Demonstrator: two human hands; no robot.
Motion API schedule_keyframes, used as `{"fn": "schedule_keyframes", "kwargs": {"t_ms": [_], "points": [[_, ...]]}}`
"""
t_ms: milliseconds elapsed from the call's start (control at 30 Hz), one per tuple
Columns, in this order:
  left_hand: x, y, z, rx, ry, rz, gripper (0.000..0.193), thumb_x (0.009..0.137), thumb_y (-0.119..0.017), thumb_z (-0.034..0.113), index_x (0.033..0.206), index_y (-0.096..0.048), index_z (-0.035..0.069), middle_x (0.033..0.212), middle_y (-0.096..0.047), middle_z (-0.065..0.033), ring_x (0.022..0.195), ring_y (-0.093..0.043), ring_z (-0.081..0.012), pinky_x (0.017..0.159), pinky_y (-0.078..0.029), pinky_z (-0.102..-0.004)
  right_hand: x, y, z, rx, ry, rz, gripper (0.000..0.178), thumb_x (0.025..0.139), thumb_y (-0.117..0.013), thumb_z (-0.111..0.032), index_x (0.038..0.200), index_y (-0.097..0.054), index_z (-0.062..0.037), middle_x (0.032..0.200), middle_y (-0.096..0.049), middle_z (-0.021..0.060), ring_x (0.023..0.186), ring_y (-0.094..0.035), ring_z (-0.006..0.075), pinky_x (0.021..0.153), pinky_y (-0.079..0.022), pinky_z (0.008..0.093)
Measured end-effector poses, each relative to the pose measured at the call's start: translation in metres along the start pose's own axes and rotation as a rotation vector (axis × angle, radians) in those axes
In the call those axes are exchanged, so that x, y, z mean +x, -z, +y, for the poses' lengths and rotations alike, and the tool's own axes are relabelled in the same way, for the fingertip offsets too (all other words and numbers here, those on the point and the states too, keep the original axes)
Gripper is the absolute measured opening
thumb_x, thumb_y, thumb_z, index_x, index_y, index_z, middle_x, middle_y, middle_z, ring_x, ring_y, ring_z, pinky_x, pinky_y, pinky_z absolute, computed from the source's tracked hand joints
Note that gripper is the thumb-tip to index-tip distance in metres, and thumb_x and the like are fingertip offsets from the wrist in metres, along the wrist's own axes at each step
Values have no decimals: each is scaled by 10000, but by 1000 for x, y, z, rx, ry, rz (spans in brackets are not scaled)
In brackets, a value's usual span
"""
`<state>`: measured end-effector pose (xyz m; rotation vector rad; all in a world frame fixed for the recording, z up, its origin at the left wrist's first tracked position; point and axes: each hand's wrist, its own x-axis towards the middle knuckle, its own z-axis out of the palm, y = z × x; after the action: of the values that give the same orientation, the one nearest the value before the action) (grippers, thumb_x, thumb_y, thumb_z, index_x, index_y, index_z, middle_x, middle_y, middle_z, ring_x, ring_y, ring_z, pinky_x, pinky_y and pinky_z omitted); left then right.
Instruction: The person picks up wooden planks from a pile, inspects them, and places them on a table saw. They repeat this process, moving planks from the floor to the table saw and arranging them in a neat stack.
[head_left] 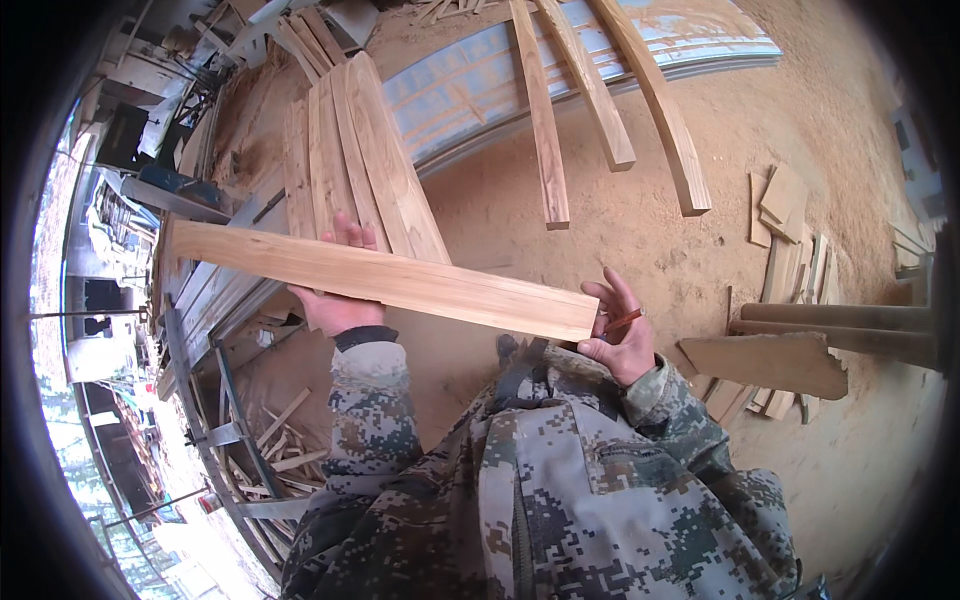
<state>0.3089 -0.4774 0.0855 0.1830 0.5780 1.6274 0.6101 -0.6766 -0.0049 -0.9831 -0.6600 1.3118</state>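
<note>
A pale wooden board (400, 280) lies across in front of me, sloping down from upper left to right. Its left half rests in my left hand (343, 305), palm beneath and fingertips curled up over the far edge. At the board's right end is my right hand (622, 335), thumb by the lower corner and fingers bent beside the end. A thin reddish pencil (624, 320) is tucked between those fingers. Whether the right fingers also press on the board is hard to see.
Several long planks (350, 150) lie stacked ahead on the left. Three squared timbers (550, 170) jut over a bluish metal sheet stack (480, 90). Offcuts (783, 205), brown pipes (840, 318) and a broken-edged board (765, 362) are on the right. A metal frame (235, 420) stands at left.
</note>
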Motion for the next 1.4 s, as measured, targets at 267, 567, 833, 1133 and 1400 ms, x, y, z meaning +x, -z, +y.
{"fn": "schedule_keyframes", "kwargs": {"t_ms": [267,567,833,1133,1400], "points": [[0,21,21,45,-120,26,757,905,-384,736,1153,-538,37,1317,-571,-241,1086,-592,-365,998,-452,-517,13,-11,-1,183,-119,-46,904,701,-750,115,1480,-298,48,1247,-580,120,1063,-588,167,890,-512,279],[-9,19,33,-46,-129,5,608,932,-488,574,1203,-497,31,1357,-534,-195,1119,-569,-356,957,-467,-523,23,-31,0,138,-124,-26,949,694,-726,120,1503,-236,33,1257,-572,171,1144,-594,260,961,-513,381],[-11,28,61,-105,-231,67,464,979,-420,469,1098,-587,53,1048,-639,-152,968,-600,-350,884,-487,-505,25,-39,12,-90,87,-89,935,744,-802,-14,1503,-257,-11,1297,-553,164,1200,-553,250,971,-484,366],[6,57,68,-136,-135,162,357,915,-462,417,900,-558,73,719,-535,-71,664,-509,-263,658,-462,-391,28,-36,16,-352,135,-81,882,746,-829,-146,1469,-339,-20,1239,-560,114,1158,-567,236,1007,-450,364],[0,38,73,-142,-53,173,442,876,-435,493,811,-583,81,574,-461,-55,541,-432,-250,540,-372,-380,38,-14,46,-529,166,-146,621,699,-776,-107,1249,-509,6,1121,-589,97,1042,-591,200,955,-467,343]]}}
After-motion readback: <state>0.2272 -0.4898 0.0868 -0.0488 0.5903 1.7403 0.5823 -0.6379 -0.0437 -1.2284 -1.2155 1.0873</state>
